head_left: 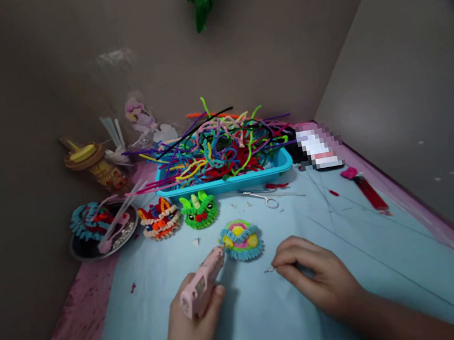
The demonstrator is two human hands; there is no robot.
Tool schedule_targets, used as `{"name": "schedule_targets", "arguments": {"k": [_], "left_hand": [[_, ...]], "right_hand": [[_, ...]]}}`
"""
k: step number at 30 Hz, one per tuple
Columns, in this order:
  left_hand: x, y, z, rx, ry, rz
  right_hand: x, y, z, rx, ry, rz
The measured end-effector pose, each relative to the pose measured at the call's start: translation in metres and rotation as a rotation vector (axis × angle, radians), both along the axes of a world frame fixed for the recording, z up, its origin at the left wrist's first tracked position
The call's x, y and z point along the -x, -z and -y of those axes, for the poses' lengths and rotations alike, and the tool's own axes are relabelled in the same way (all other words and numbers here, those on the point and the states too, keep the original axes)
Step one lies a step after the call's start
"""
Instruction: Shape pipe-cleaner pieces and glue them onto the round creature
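We wrap our left hand (185, 323) firmly round a pink glue gun (205, 283), its nose angled away from us, probably so that the hot end is clear of our fingers; that nose comes up to the left edge of a fuzzy striped piece (241, 240), though we cannot tell whether they touch. The piece sits on the blue cloth (270, 325) just ahead of and between our hands, steadied by neither, its ruffled bottom seemingly broad enough to stand alone. With our right hand (318, 273) we pinch a small silvery bit (269, 270) between thumb and fingertips, its tip poking out leftward, a grip that looks chosen for fine placing. The blue tray (224, 183) lies farther back, perhaps to leave us elbow room, with the scissors (261, 195) in front of it. As for materials, the tray is smooth plastic, heaped with wiry, velvety stems (223, 147); the striped piece is plush and rounded, banded in blue, pink, green and yellow, while the green head (199, 210) and orange head (160, 220) beside it show similar looped ridges.
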State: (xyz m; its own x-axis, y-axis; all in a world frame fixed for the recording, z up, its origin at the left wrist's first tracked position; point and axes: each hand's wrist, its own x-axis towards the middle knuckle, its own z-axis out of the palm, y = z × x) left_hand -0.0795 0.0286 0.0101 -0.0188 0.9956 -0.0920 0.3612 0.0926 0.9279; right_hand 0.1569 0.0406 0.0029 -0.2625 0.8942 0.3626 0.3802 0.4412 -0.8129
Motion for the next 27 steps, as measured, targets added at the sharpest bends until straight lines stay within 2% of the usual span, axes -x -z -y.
{"name": "schedule_targets", "arguments": {"k": [2,4,13,21,27], "left_hand": [[0.000,0.002,-0.001,-0.014,0.079,-0.056],[0.000,0.003,-0.002,-0.014,0.100,-0.082],[-0.003,0.007,-0.001,0.038,0.102,-0.092],[0.000,0.015,-0.001,0.032,0.116,-0.092],[-0.002,0.010,-0.002,0.044,0.121,-0.089]], "right_hand": [[0.000,0.001,0.000,0.018,-0.005,-0.007],[0.000,0.003,0.001,0.028,-0.016,-0.013],[0.000,0.007,0.001,0.076,-0.037,-0.010],[0.001,0.003,0.001,0.063,-0.027,-0.014],[0.002,0.003,0.001,0.055,-0.041,-0.018]]}}
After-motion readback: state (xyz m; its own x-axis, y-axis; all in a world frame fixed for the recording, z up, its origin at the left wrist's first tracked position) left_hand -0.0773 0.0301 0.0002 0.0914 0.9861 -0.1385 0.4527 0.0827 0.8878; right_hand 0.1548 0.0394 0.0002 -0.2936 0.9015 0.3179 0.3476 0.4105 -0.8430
